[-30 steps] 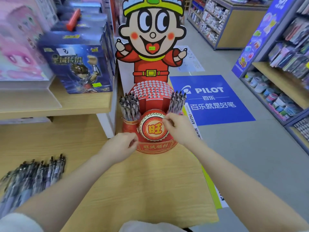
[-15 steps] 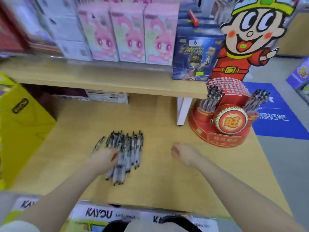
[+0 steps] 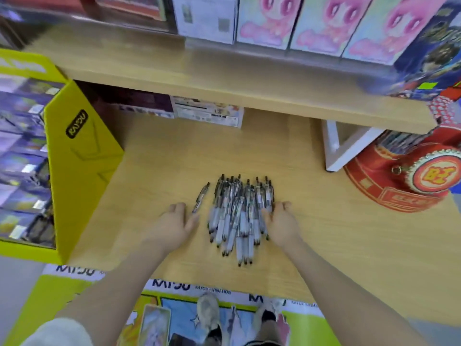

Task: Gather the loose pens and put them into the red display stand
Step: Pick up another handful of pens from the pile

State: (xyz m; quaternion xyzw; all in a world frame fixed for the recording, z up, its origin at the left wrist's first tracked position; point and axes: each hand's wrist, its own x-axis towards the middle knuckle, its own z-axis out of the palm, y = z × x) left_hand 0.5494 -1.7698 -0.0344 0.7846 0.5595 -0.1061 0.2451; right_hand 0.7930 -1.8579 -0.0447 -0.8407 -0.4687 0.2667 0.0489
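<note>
A pile of loose clear pens with black tips lies on the wooden table, and one stray pen sits just left of it. My left hand rests flat on the table left of the pile, its fingers straight, beside the stray pen. My right hand lies against the pile's right edge with relaxed fingers. The two hands flank the pens. The red display stand stands at the far right, partly cut off, with pens in its holders.
A yellow display box stands on the table's left. A wooden upper shelf with pink and blue boxes overhangs the back, held by a white bracket. My feet stand on a printed floor mat below the table edge.
The view swung left from the red stand to the pen pile. Both hands left the stand and came down on either side of the pens; the right hand moved in against the pile.
</note>
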